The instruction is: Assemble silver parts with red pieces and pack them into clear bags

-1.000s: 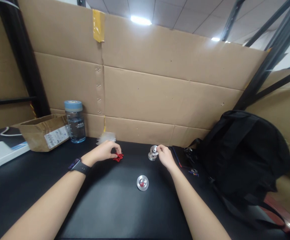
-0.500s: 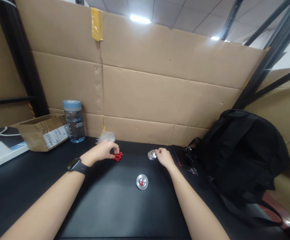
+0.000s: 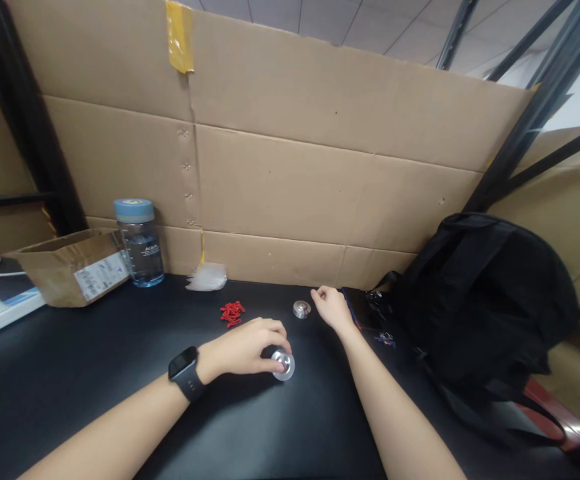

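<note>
My left hand (image 3: 257,343), with a dark watch on its wrist, is over the middle of the table. Its thumb and fingers close on a small round metal dish (image 3: 287,374) with a flat shiny rim. The fingers partly cover the dish's centre. Further back, my right hand (image 3: 330,307) is curled with thumb and fingertips together; whether something small is between them is hidden. Just left of those fingertips lies a second round metal piece (image 3: 301,309). A heap of small red pieces (image 3: 232,312) lies behind my left hand.
A clear plastic bag (image 3: 208,277) lies by the cardboard wall (image 3: 280,200). At left stand a blue-lidded water bottle (image 3: 143,250), an open cardboard box (image 3: 65,273) and a white power strip (image 3: 20,313). A black backpack (image 3: 485,320) and small keys (image 3: 385,339) are on the right.
My left hand has moved from the red heap, right and nearer, onto the front metal dish. My right hand has drawn slightly right, away from the rear metal piece. The view has shifted a little.
</note>
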{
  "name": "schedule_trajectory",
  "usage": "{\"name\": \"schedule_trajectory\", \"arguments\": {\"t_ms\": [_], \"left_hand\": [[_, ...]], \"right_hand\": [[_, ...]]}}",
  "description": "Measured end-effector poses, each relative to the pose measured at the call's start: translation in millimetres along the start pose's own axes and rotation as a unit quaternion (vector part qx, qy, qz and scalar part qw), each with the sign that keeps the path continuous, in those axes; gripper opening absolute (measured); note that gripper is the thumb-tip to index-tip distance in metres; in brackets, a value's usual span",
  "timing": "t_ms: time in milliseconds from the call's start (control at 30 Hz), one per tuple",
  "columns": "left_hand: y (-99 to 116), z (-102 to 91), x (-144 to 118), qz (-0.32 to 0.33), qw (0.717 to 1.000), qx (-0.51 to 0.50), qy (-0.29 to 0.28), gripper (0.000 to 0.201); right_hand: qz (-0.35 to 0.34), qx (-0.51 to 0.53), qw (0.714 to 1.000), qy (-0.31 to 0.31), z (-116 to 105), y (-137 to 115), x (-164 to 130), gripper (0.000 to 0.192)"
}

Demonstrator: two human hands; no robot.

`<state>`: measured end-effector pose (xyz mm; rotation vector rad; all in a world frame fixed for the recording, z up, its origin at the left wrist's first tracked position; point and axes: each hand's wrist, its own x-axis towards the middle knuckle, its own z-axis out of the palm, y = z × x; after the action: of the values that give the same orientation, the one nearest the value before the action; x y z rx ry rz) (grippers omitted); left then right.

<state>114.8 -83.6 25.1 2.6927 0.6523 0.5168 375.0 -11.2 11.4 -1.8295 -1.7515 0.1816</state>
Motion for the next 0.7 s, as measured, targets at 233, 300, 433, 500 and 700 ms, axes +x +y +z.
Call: {"name": "schedule_trajectory", "arguments": {"t_ms": [233, 300, 433, 500, 700], "left_hand": [[-9, 8.1, 3, 0.034, 0.999, -0.017, 0.000, 0.015], [-12, 8.5, 3, 0.040, 0.999, -0.019, 0.002, 0.014], [-13, 7.8, 1, 0.031, 0.999, 0.025, 0.016, 0.010], [-12, 7.1, 0, 0.025, 0.998, 0.045, 0.023, 0.008], [-13, 5.8, 1, 0.012, 0.997, 0.072, 0.031, 0.011]], "right_hand": [[-0.057, 0.043, 0.997, 0.016, -7, -18, -12, 0.035], [-0.066, 0.044, 0.997, 0.001, -6, -25, -17, 0.033], [-0.072, 0.045, 0.996, -0.012, -6, -32, -23, 0.032], [-0.075, 0.046, 0.996, -0.014, -7, -33, -23, 0.033], [-0.113, 0.055, 0.991, -0.042, -7, -36, -25, 0.036]]}}
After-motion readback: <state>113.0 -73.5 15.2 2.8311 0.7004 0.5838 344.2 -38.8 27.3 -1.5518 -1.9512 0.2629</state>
